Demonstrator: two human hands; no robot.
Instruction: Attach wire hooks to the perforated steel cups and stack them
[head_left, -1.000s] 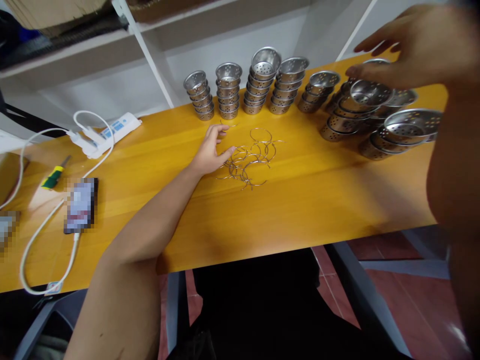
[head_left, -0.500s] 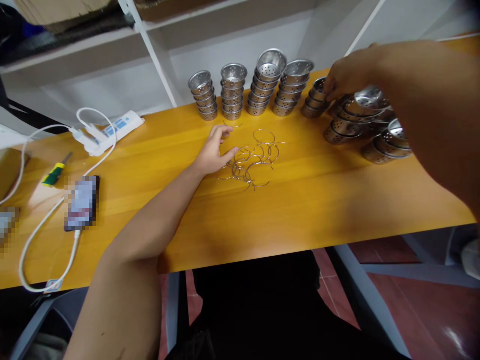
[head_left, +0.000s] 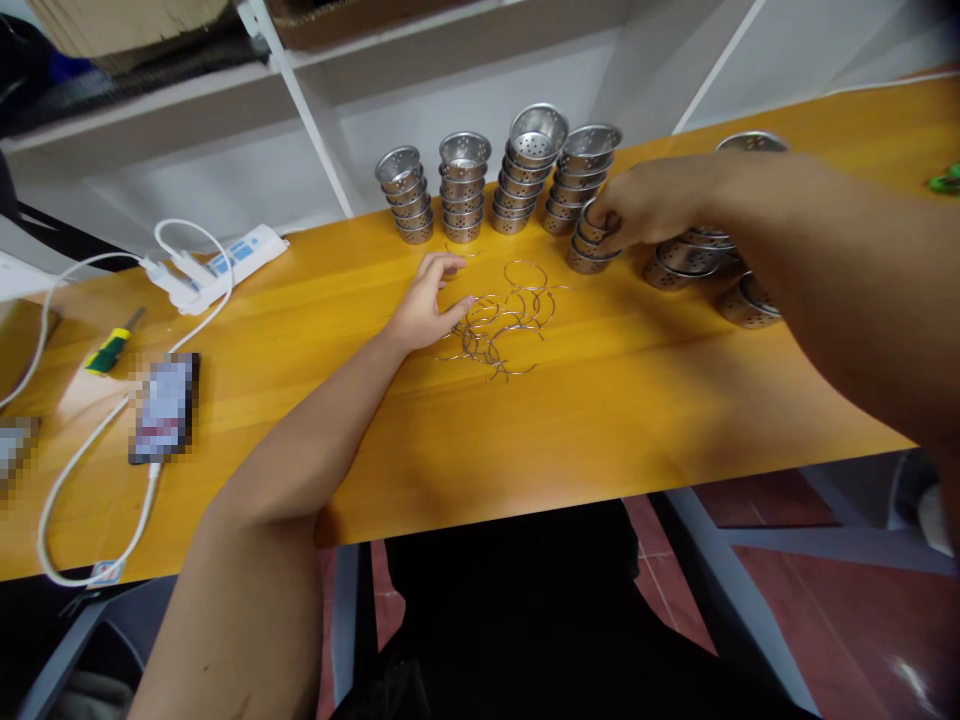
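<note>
so the right hand (head_left: 645,205) grips one short stack of strainer cups (head_left: 587,256) on the table (head_left: 600,400), beside four upright stacks (head_left: 461,190). The left hand (head_left: 424,305) lies loosely spread, fingertips at one tangled pile of wire rings (head_left: 506,320).

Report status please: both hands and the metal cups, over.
Left hand open, fingertips at wire rings. Right hand shut on short cup stack. Other cup stacks crowd both sides.
</note>
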